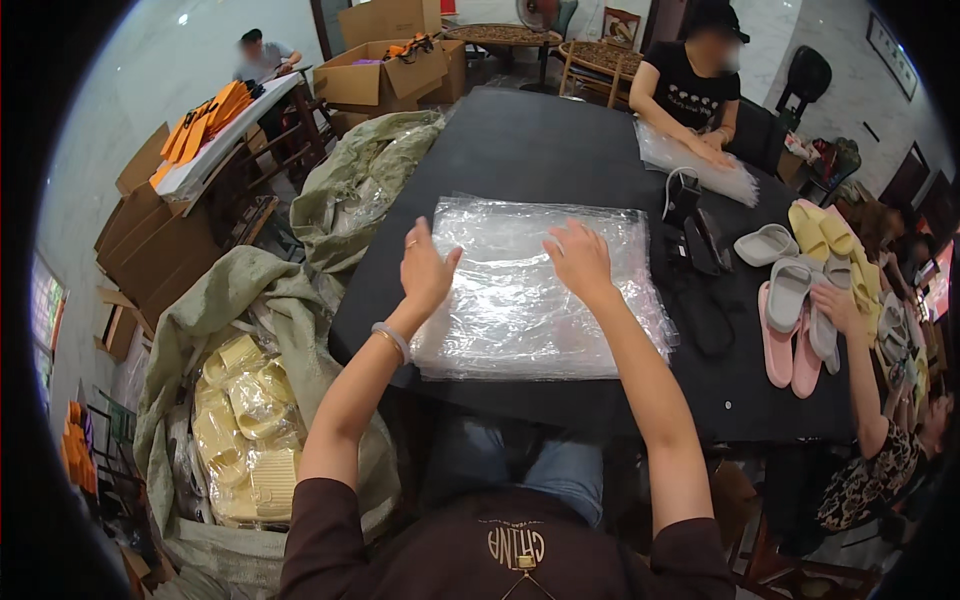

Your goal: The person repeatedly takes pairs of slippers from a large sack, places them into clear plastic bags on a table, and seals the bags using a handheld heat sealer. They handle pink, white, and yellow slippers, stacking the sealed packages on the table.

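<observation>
Your left hand (425, 268) and right hand (577, 258) lie apart, fingers spread flat on the stack of clear plastic bags (530, 290) at the near middle of the bench (540, 140); nothing is gripped. The slick sheets could likely slide off the near edge if you push unevenly; farther right, loose slippers (800, 300) may snag them.

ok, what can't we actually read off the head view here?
- How many bags are in the clear plastic bag stack: the layers blur together.
- What the left hand and right hand press underneath: the palms cover it.
- Pale yellow slippers in the sack: count is hidden by wrapping and sack folds.
- Pink and grey slippers: partly covered by another person's hand.
</observation>
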### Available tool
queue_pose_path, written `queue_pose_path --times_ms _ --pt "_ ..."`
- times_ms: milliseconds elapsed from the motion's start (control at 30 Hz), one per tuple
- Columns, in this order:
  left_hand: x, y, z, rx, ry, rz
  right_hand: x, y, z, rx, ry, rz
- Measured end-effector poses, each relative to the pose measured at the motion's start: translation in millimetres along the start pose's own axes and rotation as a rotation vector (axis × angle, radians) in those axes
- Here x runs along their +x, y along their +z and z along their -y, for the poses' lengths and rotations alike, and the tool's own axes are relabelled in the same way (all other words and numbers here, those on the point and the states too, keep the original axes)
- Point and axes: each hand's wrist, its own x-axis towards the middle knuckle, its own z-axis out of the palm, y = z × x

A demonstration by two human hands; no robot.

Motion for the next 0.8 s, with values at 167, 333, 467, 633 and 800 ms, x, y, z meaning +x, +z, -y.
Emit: queue_pose_path --times_ms 167,333,467,633,800 --pt "1.6 7.1 -3.0 0.328 0.422 0.182 -4.4 42.7 -11.9 -0.127 0.116 0.015" --pt "-6.5 32.8 31.9 0.375 0.380 0.366 -24.7 53.8 -23.9 -0.003 0.169 0.123" --pt "-11.0 34.8 36.6 0.294 0.393 0.312 -42.5 58.3 -43.2 -0.051 0.126 0.102" --pt "-11.6 31.5 31.5 0.299 0.376 0.309 -37.8 61.6 -48.8 -0.156 0.245 0.144" --pt "-13.8 30.4 31.9 0.343 0.376 0.317 -37.3 59.2 -48.5 -0.105 0.267 0.195"
